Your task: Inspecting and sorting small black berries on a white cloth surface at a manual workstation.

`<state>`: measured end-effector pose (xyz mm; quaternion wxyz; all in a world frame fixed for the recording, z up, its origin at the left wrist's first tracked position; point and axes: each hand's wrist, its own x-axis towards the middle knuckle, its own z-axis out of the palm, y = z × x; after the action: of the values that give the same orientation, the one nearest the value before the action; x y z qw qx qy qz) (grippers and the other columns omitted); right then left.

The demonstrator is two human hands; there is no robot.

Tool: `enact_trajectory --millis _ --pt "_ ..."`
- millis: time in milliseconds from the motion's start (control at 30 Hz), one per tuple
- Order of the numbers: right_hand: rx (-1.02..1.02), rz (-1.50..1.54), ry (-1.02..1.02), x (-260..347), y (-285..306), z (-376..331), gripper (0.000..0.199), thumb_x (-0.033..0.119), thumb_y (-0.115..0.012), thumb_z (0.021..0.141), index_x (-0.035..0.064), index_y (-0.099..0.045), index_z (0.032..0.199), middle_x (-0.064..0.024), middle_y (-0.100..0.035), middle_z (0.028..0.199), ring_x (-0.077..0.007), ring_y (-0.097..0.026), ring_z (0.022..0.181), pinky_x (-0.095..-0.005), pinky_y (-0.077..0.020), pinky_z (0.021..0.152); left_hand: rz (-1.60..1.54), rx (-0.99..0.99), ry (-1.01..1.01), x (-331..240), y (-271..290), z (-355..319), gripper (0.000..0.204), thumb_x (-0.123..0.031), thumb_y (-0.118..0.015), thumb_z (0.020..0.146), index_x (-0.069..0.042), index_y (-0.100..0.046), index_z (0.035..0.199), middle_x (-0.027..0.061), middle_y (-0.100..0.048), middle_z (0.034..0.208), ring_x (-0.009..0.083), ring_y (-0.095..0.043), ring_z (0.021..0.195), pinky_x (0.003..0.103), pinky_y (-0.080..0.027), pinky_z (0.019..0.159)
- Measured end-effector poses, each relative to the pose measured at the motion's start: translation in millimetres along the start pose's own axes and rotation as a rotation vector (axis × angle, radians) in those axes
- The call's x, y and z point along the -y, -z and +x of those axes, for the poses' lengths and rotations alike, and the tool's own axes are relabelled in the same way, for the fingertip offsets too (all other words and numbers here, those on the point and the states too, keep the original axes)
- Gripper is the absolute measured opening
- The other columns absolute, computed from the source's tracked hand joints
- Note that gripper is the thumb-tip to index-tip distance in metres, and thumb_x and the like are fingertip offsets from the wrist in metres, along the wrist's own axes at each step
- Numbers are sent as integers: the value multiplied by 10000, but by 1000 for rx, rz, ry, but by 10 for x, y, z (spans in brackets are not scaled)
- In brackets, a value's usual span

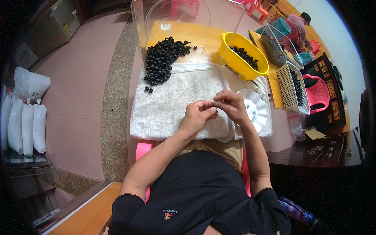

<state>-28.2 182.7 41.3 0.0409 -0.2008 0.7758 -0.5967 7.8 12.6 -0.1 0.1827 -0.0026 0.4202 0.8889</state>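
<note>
Over the white towel (pixel 180 117), my two hands meet fingertip to fingertip. My left hand (pixel 199 116) is closed in a pinch, and my right hand (pixel 232 105) pinches from the other side. Something small and dark seems to show between the fingertips, too hidden to name. A heap of round black beads (pixel 160 58) with holes lies beyond them to the left, spilling onto the towel. Partly behind my right wrist is a white scalloped plate (pixel 258 111) with a dark pattern. The yellow tub (pixel 254 43) beyond it holds small black parts.
A see-through box (pixel 188 29) stands over the table's far side. Right of it are a beige perforated basket (pixel 288 88) of black parts and another see-through bin (pixel 274 51). A pink chair (pixel 318 94) stands beyond, near another person (pixel 296 29). White sacks (pixel 27 125) stand left.
</note>
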Motion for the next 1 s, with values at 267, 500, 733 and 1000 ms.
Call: enact_trajectory --millis 267,500,733,1000 --pt "24 367 -329 141 54 -81 87 42 -691 815 -10 -662 879 -45 -669 801 -120 -628 753 -237 -492 740 -15 -7 -18 -74 -62 -39 112 -35 -647 893 27 -610 979 79 -664 895 131 -648 790 273 -568 759" --pt "51 418 -370 125 135 -95 162 82 -744 812 -6 -677 929 -54 -685 845 -134 -643 765 -268 -520 737 2 66 -17 -64 -29 -26 122 -64 -669 884 4 -618 972 70 -668 899 141 -663 817 294 -579 787" --pt "68 418 -401 139 177 -136 136 71 -721 812 -19 -670 900 -71 -682 816 -146 -650 755 -271 -520 735 -32 73 10 -47 -30 -25 116 -56 -677 877 4 -622 960 75 -669 887 151 -670 803 295 -584 780" --pt "104 433 -388 180 181 -180 145 61 -720 821 -26 -667 923 -83 -689 829 -154 -662 748 -274 -531 732 -53 80 10 -42 -38 -31 132 -40 -667 882 34 -611 974 100 -670 919 161 -672 833 282 -577 775"
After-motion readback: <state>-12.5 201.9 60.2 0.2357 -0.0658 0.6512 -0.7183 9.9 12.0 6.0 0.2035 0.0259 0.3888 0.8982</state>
